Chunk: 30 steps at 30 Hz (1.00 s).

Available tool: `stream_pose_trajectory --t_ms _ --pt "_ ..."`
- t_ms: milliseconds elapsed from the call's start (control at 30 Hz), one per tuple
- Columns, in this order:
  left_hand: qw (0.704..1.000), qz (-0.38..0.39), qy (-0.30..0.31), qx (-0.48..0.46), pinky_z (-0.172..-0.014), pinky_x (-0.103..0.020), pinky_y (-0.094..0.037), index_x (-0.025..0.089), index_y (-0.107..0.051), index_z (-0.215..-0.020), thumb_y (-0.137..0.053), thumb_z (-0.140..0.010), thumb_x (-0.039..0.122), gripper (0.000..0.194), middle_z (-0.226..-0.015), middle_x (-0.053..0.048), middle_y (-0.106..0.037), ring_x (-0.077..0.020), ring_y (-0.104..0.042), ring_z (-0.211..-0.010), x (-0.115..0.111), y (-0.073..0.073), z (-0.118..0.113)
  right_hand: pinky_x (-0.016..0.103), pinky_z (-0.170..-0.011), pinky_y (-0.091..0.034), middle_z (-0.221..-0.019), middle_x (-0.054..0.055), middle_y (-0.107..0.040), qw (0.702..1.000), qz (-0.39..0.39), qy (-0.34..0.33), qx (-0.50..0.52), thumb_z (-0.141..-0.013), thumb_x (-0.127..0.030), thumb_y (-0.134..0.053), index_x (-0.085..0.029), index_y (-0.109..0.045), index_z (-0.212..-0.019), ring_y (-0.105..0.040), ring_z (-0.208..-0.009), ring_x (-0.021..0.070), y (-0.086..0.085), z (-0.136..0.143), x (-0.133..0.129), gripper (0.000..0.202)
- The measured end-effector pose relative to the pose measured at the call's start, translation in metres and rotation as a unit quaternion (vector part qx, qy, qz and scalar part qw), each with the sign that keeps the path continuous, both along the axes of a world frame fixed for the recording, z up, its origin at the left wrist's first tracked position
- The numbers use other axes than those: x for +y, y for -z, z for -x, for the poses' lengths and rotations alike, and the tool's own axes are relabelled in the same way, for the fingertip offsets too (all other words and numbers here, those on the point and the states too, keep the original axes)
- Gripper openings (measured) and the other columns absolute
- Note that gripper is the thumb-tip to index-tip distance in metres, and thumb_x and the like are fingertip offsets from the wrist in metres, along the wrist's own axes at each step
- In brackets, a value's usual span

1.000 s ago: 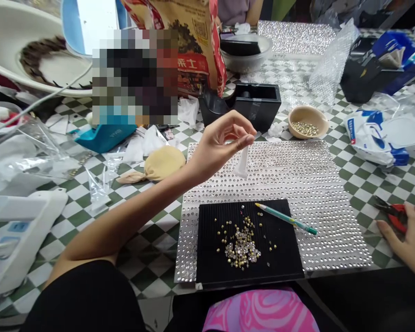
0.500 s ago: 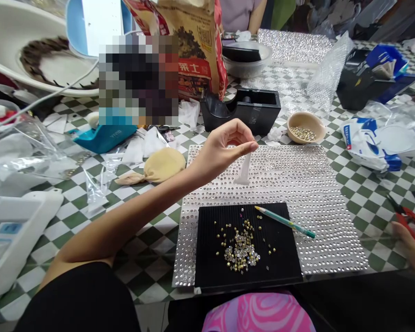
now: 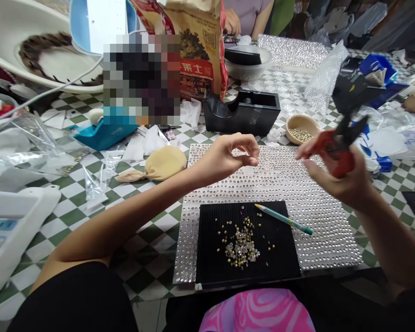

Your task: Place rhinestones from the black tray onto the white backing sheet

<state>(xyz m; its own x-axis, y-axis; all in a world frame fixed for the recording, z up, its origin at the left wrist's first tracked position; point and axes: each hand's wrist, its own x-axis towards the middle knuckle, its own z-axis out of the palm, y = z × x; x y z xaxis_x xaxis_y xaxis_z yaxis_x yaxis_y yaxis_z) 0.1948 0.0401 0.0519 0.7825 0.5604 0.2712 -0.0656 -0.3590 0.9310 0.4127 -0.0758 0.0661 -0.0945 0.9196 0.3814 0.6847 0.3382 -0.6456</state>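
Note:
My left hand (image 3: 233, 154) is over the upper part of the rhinestone sheet (image 3: 325, 230), thumb and fingertips pinched together; what they hold is too small to make out. To the right, my right hand (image 3: 346, 180) holds red-handled pliers (image 3: 337, 154), their dark jaws pointing up and blurred by motion. On the sheet's near part lies a black ribbed tray (image 3: 210, 267) with a heap of small gold and clear stones (image 3: 242, 246). A teal pen (image 3: 283, 218) lies across the tray's upper right, its end over the sheet.
A bowl of stones (image 3: 301, 129) and a black tape dispenser (image 3: 244, 110) stand behind the sheet. At left are a beige pouch (image 3: 166, 163), a teal dispenser (image 3: 105, 131) and plastic bags. A person sits across the table, behind a large paper bag (image 3: 200, 50).
My right hand has come in from the far right, lifting the pliers over the sheet. My left hand has lowered slightly, and the translucent strip hanging from its fingers no longer shows.

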Motion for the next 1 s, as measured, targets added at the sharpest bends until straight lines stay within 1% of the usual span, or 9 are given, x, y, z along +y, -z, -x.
stream_pose_trajectory --t_ms 33,100,167,267,367,433,600,867,1000 --pt "1.0 0.005 0.005 0.0 -0.074 -0.024 -0.043 0.017 -0.058 -0.068 -0.063 -0.074 0.013 0.008 -0.071 0.003 -0.06 -0.0079 -0.055 -0.074 0.0 0.0 0.001 0.035 -0.08 -0.047 -0.092 0.005 -0.052 0.998 -0.009 -0.06 0.025 -0.08 -0.015 -0.057 -0.02 -0.047 -0.097 -0.056 -0.087 0.0157 -0.002 0.014 0.009 0.021" --pt "0.999 0.034 0.024 -0.004 -0.073 -0.023 -0.043 0.016 -0.058 -0.068 -0.064 -0.074 0.017 0.009 -0.071 0.002 -0.06 -0.0083 -0.054 -0.074 -0.002 0.0 0.001 0.032 -0.081 -0.046 -0.095 0.005 -0.052 0.99 0.018 -0.128 0.052 -0.078 -0.01 -0.058 -0.018 -0.045 -0.098 -0.053 -0.089 0.0144 -0.002 0.034 0.021 0.025" --pt "0.996 0.08 0.031 -0.011 -0.071 -0.023 -0.043 0.016 -0.058 -0.067 -0.066 -0.074 0.023 0.013 -0.07 0.002 -0.06 -0.0087 -0.053 -0.072 -0.002 0.002 0.001 0.031 -0.078 -0.045 -0.093 0.004 -0.05 0.987 -0.011 -0.146 0.065 -0.075 -0.008 -0.059 -0.018 -0.045 -0.098 -0.051 -0.087 0.0137 -0.001 0.047 0.028 0.029" --pt "0.991 0.129 0.015 -0.012 -0.07 -0.023 -0.043 0.015 -0.058 -0.068 -0.072 -0.072 0.033 0.023 -0.069 0.001 -0.059 -0.0094 -0.052 -0.07 0.0 0.004 -0.001 0.032 -0.078 -0.045 -0.093 0.004 -0.049 0.989 -0.04 -0.135 0.051 -0.072 -0.006 -0.06 -0.019 -0.043 -0.1 -0.051 -0.087 0.0152 0.003 0.053 0.033 0.034" --pt "0.988 0.147 0.038 0.01 -0.069 -0.022 -0.044 0.014 -0.059 -0.067 -0.077 -0.067 0.045 0.036 -0.068 0.0 -0.06 -0.0101 -0.053 -0.07 0.002 0.005 -0.002 0.032 -0.077 -0.045 -0.093 0.004 -0.049 0.991 -0.049 -0.114 0.055 -0.074 -0.009 -0.06 -0.02 -0.042 -0.099 -0.052 -0.087 0.0159 0.007 0.052 0.034 0.033" --pt "0.986 0.156 0.052 0.022 -0.068 -0.022 -0.045 0.014 -0.059 -0.066 -0.077 -0.065 0.051 0.041 -0.067 0.0 -0.059 -0.0101 -0.053 -0.069 0.001 0.005 -0.003 0.032 -0.075 -0.045 -0.092 0.004 -0.049 0.991 -0.051 -0.115 0.055 -0.074 -0.01 -0.06 -0.019 -0.042 -0.097 -0.052 -0.085 0.0154 0.009 0.051 0.034 0.03" --pt "0.977 0.205 0.059 0.03 -0.069 -0.022 -0.046 0.014 -0.059 -0.065 -0.078 -0.064 0.049 0.04 -0.067 0.001 -0.06 -0.0091 -0.054 -0.068 -0.005 0.005 -0.003 0.029 -0.072 -0.044 -0.087 0.003 -0.051 0.989 -0.06 -0.137 0.013 -0.074 -0.007 -0.056 -0.018 -0.044 -0.097 -0.052 -0.079 0.013 0.005 0.05 0.033 0.029" --pt "0.977 0.21 0.037 0.033 -0.064 -0.02 -0.044 0.014 -0.06 -0.068 -0.077 -0.067 0.046 0.036 -0.068 0.001 -0.059 -0.0083 -0.053 -0.066 -0.008 0.011 -0.004 0.029 -0.069 -0.044 -0.085 0.003 -0.053 0.988 -0.085 -0.121 -0.038 -0.076 -0.01 -0.052 -0.019 -0.044 -0.095 -0.052 -0.076 0.014 0.003 0.049 0.033 0.023" --pt "0.973 0.225 0.044 0.019 -0.071 -0.022 -0.047 0.015 -0.059 -0.072 -0.076 -0.068 0.043 0.033 -0.073 0.001 -0.061 -0.0088 -0.056 -0.073 -0.008 0.013 -0.006 0.029 -0.067 -0.045 -0.085 0.004 -0.053 0.989 -0.08 -0.119 -0.034 -0.077 -0.009 -0.052 -0.019 -0.044 -0.095 -0.052 -0.076 0.0138 0.002 0.047 0.033 0.023"
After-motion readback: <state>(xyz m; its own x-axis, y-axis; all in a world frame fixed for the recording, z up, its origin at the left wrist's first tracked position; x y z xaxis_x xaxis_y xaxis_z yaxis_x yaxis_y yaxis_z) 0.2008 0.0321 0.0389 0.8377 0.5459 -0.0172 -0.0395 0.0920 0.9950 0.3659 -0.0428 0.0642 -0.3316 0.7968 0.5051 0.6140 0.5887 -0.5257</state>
